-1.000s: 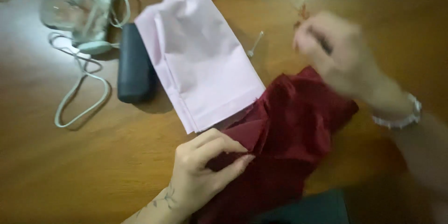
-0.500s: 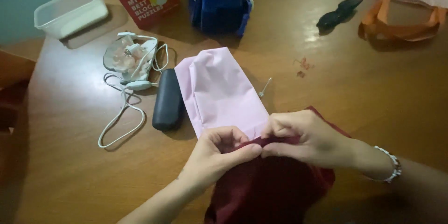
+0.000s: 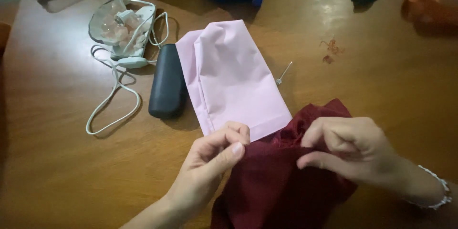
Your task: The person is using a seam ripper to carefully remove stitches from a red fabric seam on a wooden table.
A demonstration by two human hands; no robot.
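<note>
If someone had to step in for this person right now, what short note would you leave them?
Left hand: pinching the upper edge of the dark red cloth between thumb and fingers.
Right hand: pinching the same edge, a little further right.
Cloth: bunched on the wooden table, its top corner lying over the lower end of the pink cloth.
Nearby: a pin right of the pink cloth, a dark case and a white cable to its left.
Done: both hands have the red edge gathered.
Left: the red cloth is not yet flat or folded; the pin is untouched.
</note>
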